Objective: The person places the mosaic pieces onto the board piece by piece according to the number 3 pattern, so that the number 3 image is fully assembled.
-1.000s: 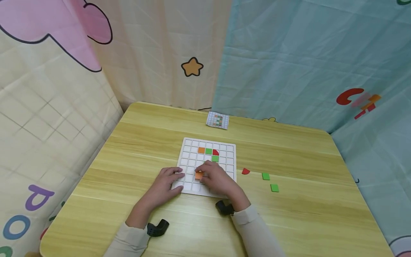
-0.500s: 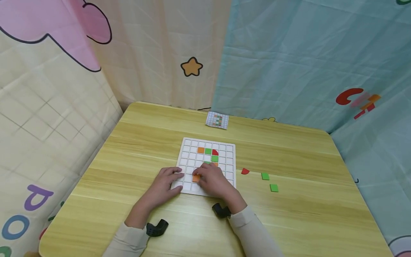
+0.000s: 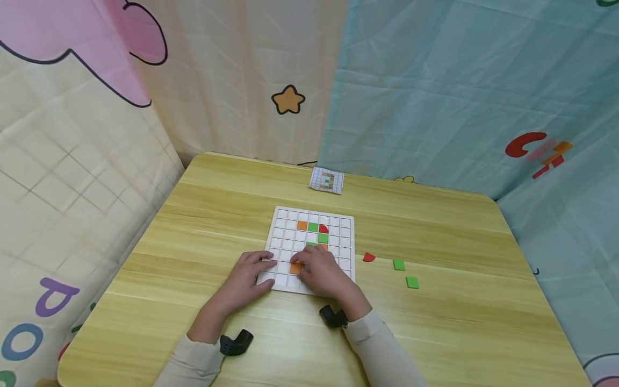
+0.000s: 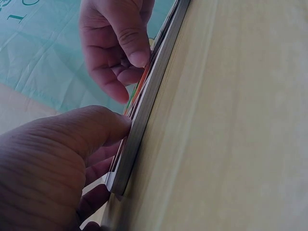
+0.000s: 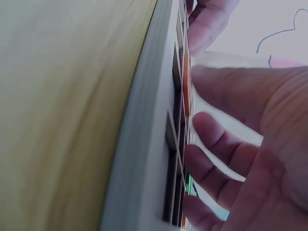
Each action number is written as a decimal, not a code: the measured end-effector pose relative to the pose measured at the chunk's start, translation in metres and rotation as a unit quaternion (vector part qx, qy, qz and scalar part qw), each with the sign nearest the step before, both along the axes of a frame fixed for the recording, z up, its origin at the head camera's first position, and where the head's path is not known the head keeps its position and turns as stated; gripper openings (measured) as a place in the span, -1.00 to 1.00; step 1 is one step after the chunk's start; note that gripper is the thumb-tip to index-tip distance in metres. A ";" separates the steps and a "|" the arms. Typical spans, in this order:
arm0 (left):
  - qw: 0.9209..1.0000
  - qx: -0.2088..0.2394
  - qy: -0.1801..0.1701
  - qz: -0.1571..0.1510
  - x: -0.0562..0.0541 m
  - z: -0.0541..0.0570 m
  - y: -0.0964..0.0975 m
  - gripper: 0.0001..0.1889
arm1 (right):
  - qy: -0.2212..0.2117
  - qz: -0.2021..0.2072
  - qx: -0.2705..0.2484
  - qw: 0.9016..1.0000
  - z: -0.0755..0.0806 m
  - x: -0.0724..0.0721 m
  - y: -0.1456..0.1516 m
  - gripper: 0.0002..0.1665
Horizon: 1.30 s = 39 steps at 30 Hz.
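Note:
A white gridded board (image 3: pixel 285 215) lies on the table. My left hand (image 3: pixel 249 279) rests at its left edge, thumb and fingers touching the board. My right hand (image 3: pixel 321 271) is over the lower middle of the board, thumb and finger at the edges of an orange square tile (image 3: pixel 295 268), which sits at a grid cell. In the right wrist view the thumb meets the orange tile (image 5: pixel 187 89). Above this hand are an orange tile (image 3: pixel 302 225), green tiles (image 3: pixel 313 227) and a red quarter-circle tile (image 3: pixel 323 229); others are partly hidden by its fingers.
Right of the board lie a loose red quarter-circle tile (image 3: pixel 369 257) and two green square tiles (image 3: pixel 398 264). A pattern card (image 3: pixel 326 180) with a coloured grid lies at the back of the wooden table (image 3: pixel 435 231). Printed curtains (image 3: pixel 411 97) surround the table.
My right hand has shifted slightly left and down with the orange tile, then stayed almost still. More of another orange tile shows above its fingers. The left hand has kept its place.

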<state>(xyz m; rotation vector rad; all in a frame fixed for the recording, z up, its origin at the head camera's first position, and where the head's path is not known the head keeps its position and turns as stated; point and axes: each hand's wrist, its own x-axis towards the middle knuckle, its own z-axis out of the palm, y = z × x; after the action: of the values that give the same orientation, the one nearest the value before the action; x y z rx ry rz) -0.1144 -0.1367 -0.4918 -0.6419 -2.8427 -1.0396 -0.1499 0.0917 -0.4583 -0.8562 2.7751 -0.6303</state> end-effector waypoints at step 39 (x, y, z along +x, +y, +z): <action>1.000 0.002 0.001 0.000 0.000 0.000 0.000 -0.55 | -0.047 -0.175 -0.141 0.973 0.013 -0.010 0.104 -0.64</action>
<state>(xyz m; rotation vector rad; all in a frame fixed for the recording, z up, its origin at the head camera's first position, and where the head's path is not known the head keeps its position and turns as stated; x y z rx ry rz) -0.1145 -0.1367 -0.4921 -0.6414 -2.8378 -1.0425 -0.1595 0.1959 -0.4454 -0.3629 2.8108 -1.1125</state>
